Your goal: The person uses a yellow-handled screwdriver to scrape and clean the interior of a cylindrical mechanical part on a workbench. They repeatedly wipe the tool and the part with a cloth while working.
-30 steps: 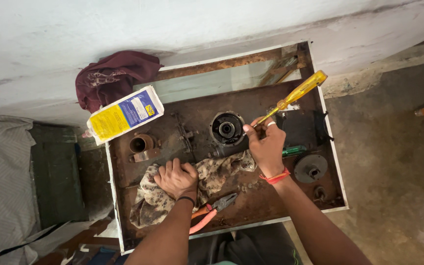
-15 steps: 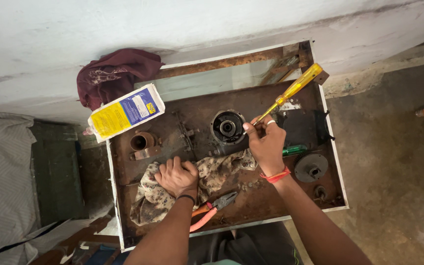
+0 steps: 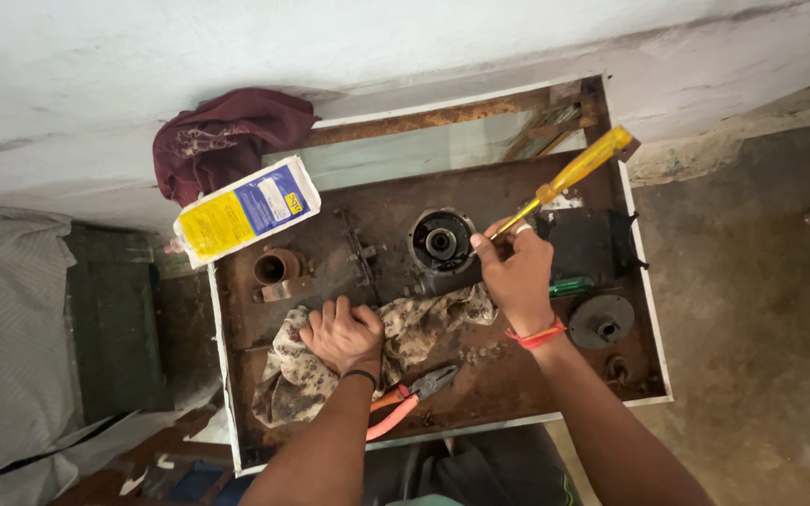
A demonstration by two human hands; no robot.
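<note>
Two hands are at work inside a rusted metal tray (image 3: 236, 375) set against the wall. Our right hand (image 3: 517, 272) has its fingers (image 3: 491, 245) closed around the yellow-handled screwdriver (image 3: 569, 178), whose tip angles down toward the round burner fitting (image 3: 441, 242) near the tray's far-middle — we judge the step in hand to be prying or loosening at that fitting. Our left hand (image 3: 341, 333) is curled shut, pressing a mottled rag (image 3: 414, 328) flat near the near-left part of the tray. Next, the blade wants a firm seat against the fitting's edge — steady pressure, no slipping. Red-handled pliers (image 3: 410, 398) lie just beside the left wrist, by the near edge.
</note>
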